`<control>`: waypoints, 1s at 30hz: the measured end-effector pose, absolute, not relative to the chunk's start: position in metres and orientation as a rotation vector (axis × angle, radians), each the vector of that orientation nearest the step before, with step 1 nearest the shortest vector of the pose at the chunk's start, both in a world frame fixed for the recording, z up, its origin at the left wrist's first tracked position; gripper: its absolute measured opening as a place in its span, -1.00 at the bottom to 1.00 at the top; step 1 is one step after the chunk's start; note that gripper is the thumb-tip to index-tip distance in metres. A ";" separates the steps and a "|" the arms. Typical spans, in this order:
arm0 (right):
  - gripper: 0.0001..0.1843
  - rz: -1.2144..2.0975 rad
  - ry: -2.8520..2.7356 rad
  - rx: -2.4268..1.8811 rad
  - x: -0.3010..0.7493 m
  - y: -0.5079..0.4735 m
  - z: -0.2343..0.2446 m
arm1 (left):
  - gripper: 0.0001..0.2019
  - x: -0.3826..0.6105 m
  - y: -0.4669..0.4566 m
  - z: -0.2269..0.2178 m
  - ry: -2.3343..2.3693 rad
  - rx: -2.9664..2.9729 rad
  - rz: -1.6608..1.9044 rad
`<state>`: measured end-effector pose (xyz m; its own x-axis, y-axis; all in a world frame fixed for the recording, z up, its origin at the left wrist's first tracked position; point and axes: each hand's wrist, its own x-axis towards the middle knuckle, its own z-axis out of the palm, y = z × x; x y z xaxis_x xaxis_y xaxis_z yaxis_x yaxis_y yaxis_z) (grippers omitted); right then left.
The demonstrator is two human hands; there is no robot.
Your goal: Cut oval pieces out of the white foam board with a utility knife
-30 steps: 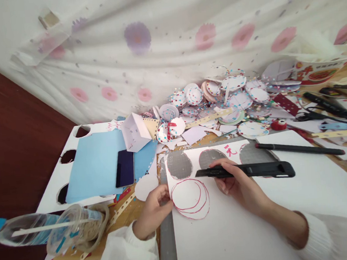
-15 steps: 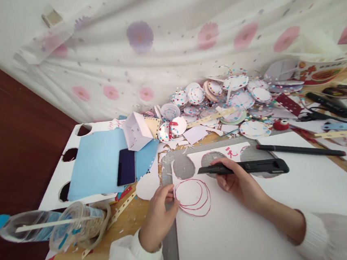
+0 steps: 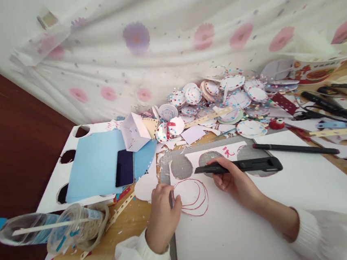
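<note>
My right hand is closed round a black utility knife, held above a large white sheet with its tip pointing left. Overlapping circles are drawn in red on the sheet's left part. Beside them, my left hand rests at the sheet's left edge. Its thumb and forefinger are apart, near the red lines; the other fingertips are partly hidden. Along the sheet's top run round cut-out holes, and the grey cutting mat shows through them.
A black pen lies across the sheet's upper right. White and dotted paper discs are heaped behind. To the left are a phone, blue paper, an open white paper box and a plastic bottle lying on its side.
My left hand has shifted slightly, its thumb now further over the sheet by the red circles. The view has moved a little. My right hand keeps its hold on the knife.
</note>
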<state>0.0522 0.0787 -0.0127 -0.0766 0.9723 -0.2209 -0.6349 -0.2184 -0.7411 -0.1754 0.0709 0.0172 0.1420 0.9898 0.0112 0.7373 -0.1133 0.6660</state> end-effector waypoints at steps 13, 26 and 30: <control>-0.67 1.624 -0.579 -0.808 0.050 0.081 -0.016 | -0.74 -0.175 0.090 0.055 1.581 1.432 0.437; -0.67 1.619 -0.581 -0.821 0.051 0.081 -0.014 | -0.71 -0.175 0.086 0.060 1.477 1.329 0.454; -0.66 1.629 -0.567 -0.835 0.053 0.081 -0.012 | -0.63 -0.176 0.085 0.064 1.469 1.362 0.454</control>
